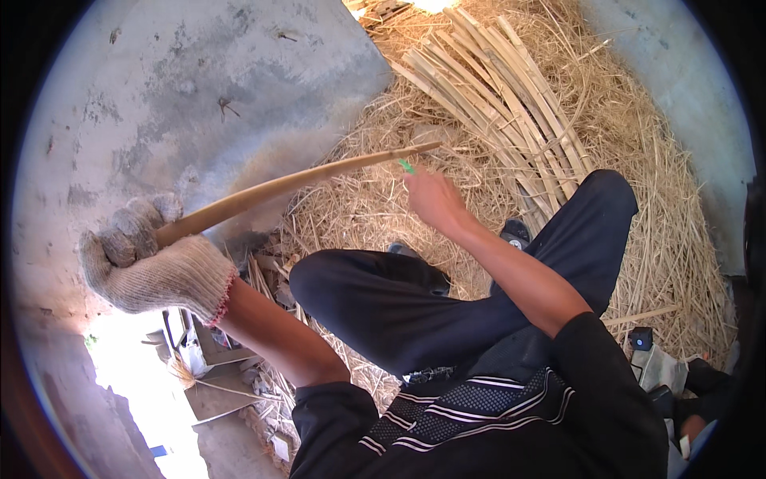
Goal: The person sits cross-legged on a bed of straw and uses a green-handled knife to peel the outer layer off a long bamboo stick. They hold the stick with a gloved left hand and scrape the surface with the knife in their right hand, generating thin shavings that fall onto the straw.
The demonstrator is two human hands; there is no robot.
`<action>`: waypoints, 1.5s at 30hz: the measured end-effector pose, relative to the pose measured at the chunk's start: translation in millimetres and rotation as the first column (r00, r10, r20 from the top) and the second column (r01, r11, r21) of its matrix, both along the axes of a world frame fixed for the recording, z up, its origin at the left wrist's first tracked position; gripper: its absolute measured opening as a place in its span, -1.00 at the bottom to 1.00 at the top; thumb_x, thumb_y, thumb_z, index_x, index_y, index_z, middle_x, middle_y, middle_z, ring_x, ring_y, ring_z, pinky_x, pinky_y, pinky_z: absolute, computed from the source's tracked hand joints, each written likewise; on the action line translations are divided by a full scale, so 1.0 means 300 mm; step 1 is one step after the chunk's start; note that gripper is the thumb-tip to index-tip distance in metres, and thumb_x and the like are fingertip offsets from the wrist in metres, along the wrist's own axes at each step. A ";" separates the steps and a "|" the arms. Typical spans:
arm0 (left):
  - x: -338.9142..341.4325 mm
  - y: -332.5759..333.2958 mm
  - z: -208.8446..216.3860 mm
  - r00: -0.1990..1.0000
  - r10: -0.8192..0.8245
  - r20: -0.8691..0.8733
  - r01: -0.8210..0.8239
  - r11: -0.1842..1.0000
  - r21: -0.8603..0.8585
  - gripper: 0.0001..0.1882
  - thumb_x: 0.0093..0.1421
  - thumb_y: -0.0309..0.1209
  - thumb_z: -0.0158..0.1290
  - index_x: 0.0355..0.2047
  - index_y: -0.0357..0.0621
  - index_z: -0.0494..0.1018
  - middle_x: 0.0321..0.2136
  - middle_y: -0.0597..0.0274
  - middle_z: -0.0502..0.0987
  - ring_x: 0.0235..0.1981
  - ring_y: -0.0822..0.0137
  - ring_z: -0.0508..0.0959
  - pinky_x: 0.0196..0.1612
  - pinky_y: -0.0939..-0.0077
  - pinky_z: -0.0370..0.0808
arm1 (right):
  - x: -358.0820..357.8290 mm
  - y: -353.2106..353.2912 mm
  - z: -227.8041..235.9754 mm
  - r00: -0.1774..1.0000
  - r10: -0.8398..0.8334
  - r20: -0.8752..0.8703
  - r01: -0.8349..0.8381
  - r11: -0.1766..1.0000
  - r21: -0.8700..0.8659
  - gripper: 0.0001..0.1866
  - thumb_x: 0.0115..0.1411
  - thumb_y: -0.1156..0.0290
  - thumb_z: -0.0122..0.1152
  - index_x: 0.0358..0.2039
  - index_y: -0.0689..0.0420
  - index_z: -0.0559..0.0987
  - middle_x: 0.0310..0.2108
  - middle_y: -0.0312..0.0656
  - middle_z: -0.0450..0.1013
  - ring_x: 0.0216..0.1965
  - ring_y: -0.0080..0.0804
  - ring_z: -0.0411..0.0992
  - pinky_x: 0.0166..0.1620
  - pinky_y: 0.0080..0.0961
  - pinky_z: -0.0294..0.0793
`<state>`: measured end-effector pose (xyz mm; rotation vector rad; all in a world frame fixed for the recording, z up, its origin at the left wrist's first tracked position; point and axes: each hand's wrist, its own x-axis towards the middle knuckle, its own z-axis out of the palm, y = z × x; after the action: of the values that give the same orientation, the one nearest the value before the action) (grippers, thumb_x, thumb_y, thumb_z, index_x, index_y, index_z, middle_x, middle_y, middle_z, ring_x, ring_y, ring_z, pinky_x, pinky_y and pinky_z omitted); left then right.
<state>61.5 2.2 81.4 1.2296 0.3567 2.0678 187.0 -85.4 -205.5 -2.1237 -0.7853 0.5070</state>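
My left hand (152, 255), in a knitted work glove, is closed round the thick end of a long bamboo strip (279, 188). The strip slants up to the right and tapers to a point over the straw. My bare right hand (435, 199) is just below that tip, its fingers curled round something with a bright green end (406, 166). Most of the green-ended thing is hidden in my fist, so its kind is unclear. Whether it touches the strip, I cannot tell.
Shavings and straw (654, 215) cover the floor. A bundle of split bamboo strips (503, 104) lies beyond my bent knees. A grey plastered wall (199, 88) rises at the left, another (686, 80) at the right. At the lower right is a small black box (641, 338).
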 end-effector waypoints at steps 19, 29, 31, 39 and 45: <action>-0.073 0.080 -0.021 0.998 0.062 -0.018 -0.062 0.998 -0.017 -0.79 0.24 -0.35 -0.11 -0.54 -0.08 0.27 -0.62 0.35 0.24 -0.67 0.45 0.34 -0.53 0.37 0.52 | -0.032 0.084 0.001 0.989 0.088 0.115 -0.119 0.946 0.302 -0.67 0.40 0.24 -0.15 -0.08 0.23 0.43 -0.54 0.05 0.48 -0.50 -0.09 0.53 -0.54 -0.26 0.46; 0.011 -0.034 0.002 0.989 0.142 0.042 -0.135 0.981 -0.137 -0.63 0.24 -0.36 -0.13 -0.71 0.14 0.08 -0.74 0.52 0.07 -0.76 0.56 0.09 -0.60 0.51 0.25 | 0.065 0.115 0.020 0.999 -0.027 0.043 0.031 0.997 -0.076 -0.62 0.41 0.17 -0.21 -0.18 0.25 0.43 -0.47 0.10 0.52 -0.39 0.02 0.56 -0.33 -0.14 0.56; 0.020 -0.058 0.007 0.982 0.187 0.041 -0.178 0.972 -0.156 -0.64 0.24 -0.35 -0.12 -0.70 0.14 0.09 -0.73 0.52 0.09 -0.76 0.55 0.10 -0.61 0.51 0.21 | 0.006 0.093 0.077 0.999 0.032 0.015 -0.032 0.999 0.041 -0.61 0.42 0.18 -0.25 -0.18 0.25 0.44 -0.53 0.05 0.51 -0.46 -0.01 0.54 -0.38 -0.15 0.55; -0.054 -0.013 -0.012 0.975 -0.224 0.012 0.224 0.973 -0.055 -0.57 0.14 -0.35 -0.13 -0.80 0.18 -0.05 -0.85 0.51 -0.07 -0.80 0.54 -0.07 -0.67 0.56 -0.06 | 0.046 0.002 -0.046 0.983 0.184 -0.011 -0.184 0.976 -0.120 -0.52 0.43 0.15 -0.28 -0.13 0.32 0.48 -0.40 0.18 0.51 -0.33 0.06 0.53 -0.27 -0.08 0.48; -0.093 0.002 -0.018 0.835 -0.538 -0.115 0.542 0.840 0.008 -0.56 0.11 -0.33 -0.10 -0.85 0.17 -0.01 -0.90 0.50 -0.03 -0.82 0.56 -0.07 -0.77 0.58 -0.09 | -0.199 -0.130 0.390 0.974 0.220 0.056 -0.225 0.906 0.358 -0.61 0.38 0.15 -0.12 -0.26 0.29 0.44 -0.64 0.17 0.42 -0.56 0.16 0.46 -0.47 -0.02 0.41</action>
<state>33.5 2.9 75.8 1.2908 0.0023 1.5271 127.3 -124.5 -88.4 -1.7072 -1.0514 0.4267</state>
